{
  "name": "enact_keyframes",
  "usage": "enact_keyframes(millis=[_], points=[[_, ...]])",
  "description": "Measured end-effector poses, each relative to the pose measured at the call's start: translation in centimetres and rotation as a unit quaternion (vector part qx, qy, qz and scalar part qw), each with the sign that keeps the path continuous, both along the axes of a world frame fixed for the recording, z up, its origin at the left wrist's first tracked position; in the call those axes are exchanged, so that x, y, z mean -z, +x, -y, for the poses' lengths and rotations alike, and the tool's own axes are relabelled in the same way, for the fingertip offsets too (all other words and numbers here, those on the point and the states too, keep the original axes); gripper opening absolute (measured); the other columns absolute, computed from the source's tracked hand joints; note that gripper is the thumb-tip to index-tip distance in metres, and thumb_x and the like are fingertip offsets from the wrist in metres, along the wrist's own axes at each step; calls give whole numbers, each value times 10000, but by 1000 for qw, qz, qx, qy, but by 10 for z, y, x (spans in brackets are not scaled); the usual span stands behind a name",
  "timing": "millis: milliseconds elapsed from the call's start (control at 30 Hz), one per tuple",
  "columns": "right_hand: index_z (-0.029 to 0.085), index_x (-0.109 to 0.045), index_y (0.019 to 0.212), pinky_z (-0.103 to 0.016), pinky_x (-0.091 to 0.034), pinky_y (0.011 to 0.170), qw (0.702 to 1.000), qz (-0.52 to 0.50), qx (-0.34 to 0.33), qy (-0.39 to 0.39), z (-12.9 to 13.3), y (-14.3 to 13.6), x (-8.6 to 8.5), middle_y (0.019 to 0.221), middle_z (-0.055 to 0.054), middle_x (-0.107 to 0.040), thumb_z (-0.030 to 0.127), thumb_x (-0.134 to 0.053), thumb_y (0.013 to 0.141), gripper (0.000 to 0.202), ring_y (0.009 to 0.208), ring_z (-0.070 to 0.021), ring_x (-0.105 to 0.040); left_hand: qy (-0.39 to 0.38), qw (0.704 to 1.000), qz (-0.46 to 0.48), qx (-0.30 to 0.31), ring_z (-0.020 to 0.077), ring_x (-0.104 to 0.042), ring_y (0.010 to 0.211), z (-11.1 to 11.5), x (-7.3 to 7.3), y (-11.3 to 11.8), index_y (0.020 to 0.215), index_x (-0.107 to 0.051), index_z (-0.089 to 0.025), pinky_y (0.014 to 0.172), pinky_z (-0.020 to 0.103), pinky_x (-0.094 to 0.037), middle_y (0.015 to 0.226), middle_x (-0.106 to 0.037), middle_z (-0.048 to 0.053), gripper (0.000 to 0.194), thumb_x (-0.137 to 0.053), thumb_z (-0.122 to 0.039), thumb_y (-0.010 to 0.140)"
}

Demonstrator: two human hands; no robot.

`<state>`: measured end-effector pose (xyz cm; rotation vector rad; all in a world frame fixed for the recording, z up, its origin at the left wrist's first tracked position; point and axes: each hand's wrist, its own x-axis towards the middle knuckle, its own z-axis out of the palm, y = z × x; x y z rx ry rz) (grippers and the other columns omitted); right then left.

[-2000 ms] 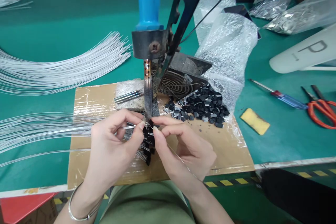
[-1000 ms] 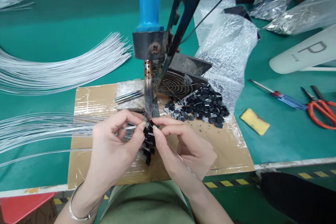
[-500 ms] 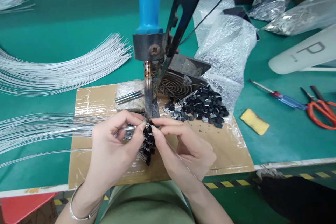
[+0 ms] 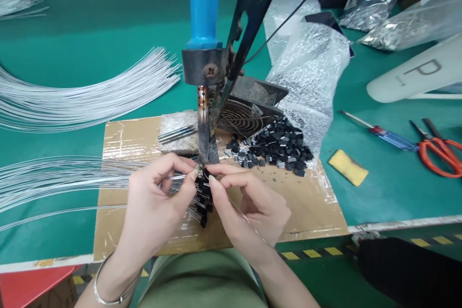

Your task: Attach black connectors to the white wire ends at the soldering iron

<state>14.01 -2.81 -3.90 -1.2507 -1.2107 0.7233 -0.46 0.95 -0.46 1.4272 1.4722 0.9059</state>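
Note:
A soldering iron (image 4: 204,17) with a blue handle hangs upright in a black clamp, tip down. Just below the tip, my left hand (image 4: 155,197) pinches a thin wire between thumb and index finger. My right hand (image 4: 252,207) closes thumb and index finger on a thin strand of solder wire (image 4: 249,221), which trails back across the palm. Both hands' fingertips nearly meet at the tip; the exact joint is hidden. Beneath them lie several black connectors (image 4: 204,221) on the ends of grey-white wires (image 4: 65,173) that stretch off to the left.
Loose small black parts (image 4: 279,147) are heaped beside a dark fan (image 4: 241,120) on the cardboard (image 4: 310,211). A second wire bundle (image 4: 90,103) lies at left. Rightward are a yellow sponge (image 4: 348,167), a screwdriver (image 4: 393,138), red-handled scissors (image 4: 436,151) and bubble wrap (image 4: 306,67).
My right hand has shifted slightly left, with its thumb a little lower from the index finger. My left hand keeps its pinch under the iron's tip. The view has shifted a little.

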Motion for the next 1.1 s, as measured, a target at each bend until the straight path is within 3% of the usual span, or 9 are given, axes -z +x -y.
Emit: enact_keyframes(millis=[167, 233, 300, 433, 533, 633, 767, 933, 1100], points=[[223, -669, 848, -323, -653, 866, 999, -25, 7, -37, 2, 9, 5, 1014, -63, -845, 121, -700, 963, 158, 945, -207, -821, 14, 997, -77, 12, 149, -593, 604, 4, 5, -5, 799, -742, -224, 506, 277, -398, 876, -792, 19, 100, -733, -212, 898], [232, -644, 857, -346, -647, 904, 998, 21, 37, -52, -1, 22, 10, 1042, -71, -843, 150, -689, 978, 153, 998, -225, -820, 50, 991, -123, 26, 168, -621, 634, 8, 8, -9, 824, -758, -236, 609, 305, -487, 885, -798, 17, 89, -736, -223, 909], [238, -614, 860, -386, -633, 960, 992, 104, 60, -43, -7, 38, 15, 1068, -92, -837, 156, -669, 984, 159, 1065, -251, -811, 102, 982, -149, 45, 226, -717, 833, 13, 11, -15, 900, -787, -252, 824, 360, -554, 951, -813, 31, 55, -747, -215, 912], [234, -555, 883, -476, -618, 1032, 965, 257, -49, 28, -24, 60, 23, 1162, -175, -797, 134, -583, 1012, 166, 1228, -295, -750, 187, 964, -181, 52, 278, -712, 1081, 22, 18, -36, 1092, -773, -277, 1035, 434, -512, 1113, -795, 61, 188, -743, -187, 929], [210, -582, 969, -546, -607, 1072, 929, 345, -124, 40, -36, 61, 27, 1261, -218, -765, 127, -498, 1049, 143, 1327, -327, -694, 236, 935, -263, 25, 293, -699, 1102, 21, 30, -59, 1091, -748, -262, 1057, 469, -498, 1154, -761, 83, 117, -696, -270, 986], [170, -616, 1108, -588, -569, 1137, 905, 402, -140, 32, -39, 61, 31, 1339, -238, -734, 131, -469, 1065, 158, 1389, -349, -647, 245, 897, -367, 34, 351, -687, 1195, 12, 44, -82, 1170, -724, -224, 1066, 516, -503, 1280, -733, 127, 251, -606, -407, 1045], [193, -610, 1057, -560, -583, 1125, 904, 405, -135, 36, -21, 73, 35, 1313, -206, -751, 117, -497, 1060, 137, 1351, -335, -670, 237, 889, -381, 94, 388, -672, 1227, 5, 55, -104, 1288, -664, -208, 1081, 558, -486, 1327, -711, 152, 381, -546, -491, 1063], [226, -545, 961, -517, -644, 980, 924, 365, -104, 48, -3, 92, 31, 1160, -167, -784, 103, -535, 1041, 147, 1166, -304, -746, 222, 888, -372, 154, 402, -621, 1285, 9, 55, -118, 1408, -574, -253, 1111, 574, -444, 1380, -660, 143, 501, -557, -585, 1034], [216, -578, 1002, -527, -577, 1122, 911, 377, -150, 66, -21, 82, 29, 1292, -173, -761, 138, -518, 1064, 116, 1363, -307, -654, 226, 882, -378, 168, 415, -613, 1296, 17, 56, -123, 1464, -526, -296, 1117, 588, -448, 1424, -626, 139, 577, -587, -629, 997]])
